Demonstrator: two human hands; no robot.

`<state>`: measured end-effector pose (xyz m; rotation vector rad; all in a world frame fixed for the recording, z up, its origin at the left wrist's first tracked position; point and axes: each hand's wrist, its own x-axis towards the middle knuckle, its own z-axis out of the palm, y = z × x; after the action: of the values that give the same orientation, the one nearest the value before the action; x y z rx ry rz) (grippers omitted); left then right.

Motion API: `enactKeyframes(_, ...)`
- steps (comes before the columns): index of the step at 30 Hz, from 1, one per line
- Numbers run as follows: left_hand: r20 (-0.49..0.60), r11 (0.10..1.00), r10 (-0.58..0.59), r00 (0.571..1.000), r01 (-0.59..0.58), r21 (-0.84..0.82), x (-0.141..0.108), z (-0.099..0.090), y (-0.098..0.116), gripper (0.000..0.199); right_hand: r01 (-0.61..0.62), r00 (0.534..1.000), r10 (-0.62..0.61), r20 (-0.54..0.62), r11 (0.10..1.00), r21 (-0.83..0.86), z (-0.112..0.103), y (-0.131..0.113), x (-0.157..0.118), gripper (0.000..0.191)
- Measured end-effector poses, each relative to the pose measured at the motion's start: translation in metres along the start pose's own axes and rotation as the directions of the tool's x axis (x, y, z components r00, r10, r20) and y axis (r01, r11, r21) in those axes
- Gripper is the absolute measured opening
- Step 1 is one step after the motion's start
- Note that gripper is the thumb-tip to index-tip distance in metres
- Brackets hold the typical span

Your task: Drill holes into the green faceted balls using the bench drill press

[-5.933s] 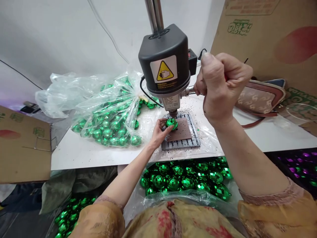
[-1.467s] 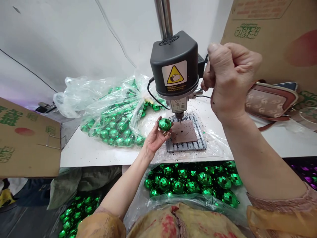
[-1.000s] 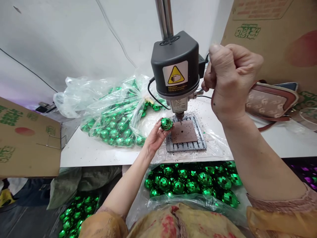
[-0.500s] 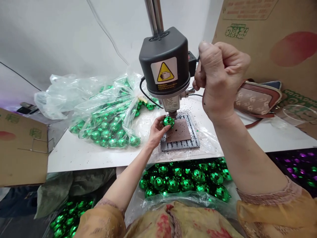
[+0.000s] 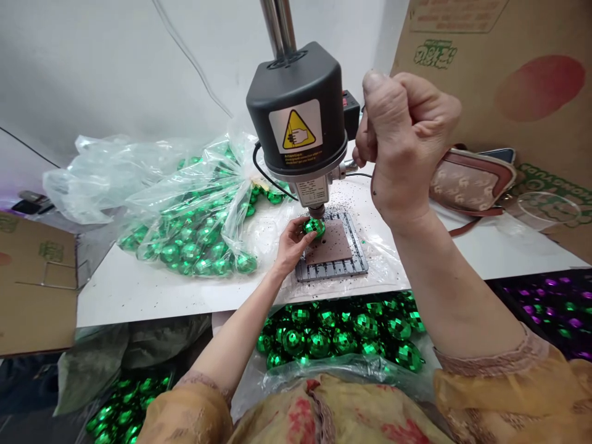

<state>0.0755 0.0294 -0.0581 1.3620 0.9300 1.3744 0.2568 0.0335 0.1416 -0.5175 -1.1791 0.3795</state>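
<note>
My left hand [image 5: 292, 245] pinches a shiny green faceted ball [image 5: 314, 228] between thumb and fingers. The ball sits right beneath the chuck [image 5: 317, 211] of a black bench drill press [image 5: 298, 111]; whether they touch I cannot tell. Below it lies a brown square pad [image 5: 335, 243] with a small dark hole, on the grey slotted base plate [image 5: 358, 266]. My right hand [image 5: 409, 139] is raised in a fist at the press's right side, closed around its lever [image 5: 348, 168], whose grip is mostly hidden.
A clear plastic bag [image 5: 185, 203] of green balls lies left on the white table [image 5: 120, 290]. More green balls [image 5: 342, 336] fill a plastic-lined container before me. A patterned purse [image 5: 472, 179] and a large carton [image 5: 499, 55] stand right. Dark shavings surround the plate.
The ball has shifted slightly right relative to the chuck and is now more squarely under it. My right fist keeps its place by the press. The whole view has turned a little.
</note>
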Motion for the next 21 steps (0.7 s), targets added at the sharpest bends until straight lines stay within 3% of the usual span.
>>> enactKeyframes(13, 0.066, 1.0, 0.001, 0.998, -0.003, 0.03, -0.002, -0.001, -0.004, 0.057, 0.046, 0.999, -0.044, -0.023, 0.997, 0.068, 0.002, 0.002, 0.0, 0.059)
enactKeyframes(21, 0.162, 0.981, 0.006, 0.987, -0.037, 0.191, -0.012, 0.007, 0.0, 0.058, 0.04, 0.999, -0.04, -0.012, 0.999, -0.009, 0.002, 0.001, 0.0, 0.064)
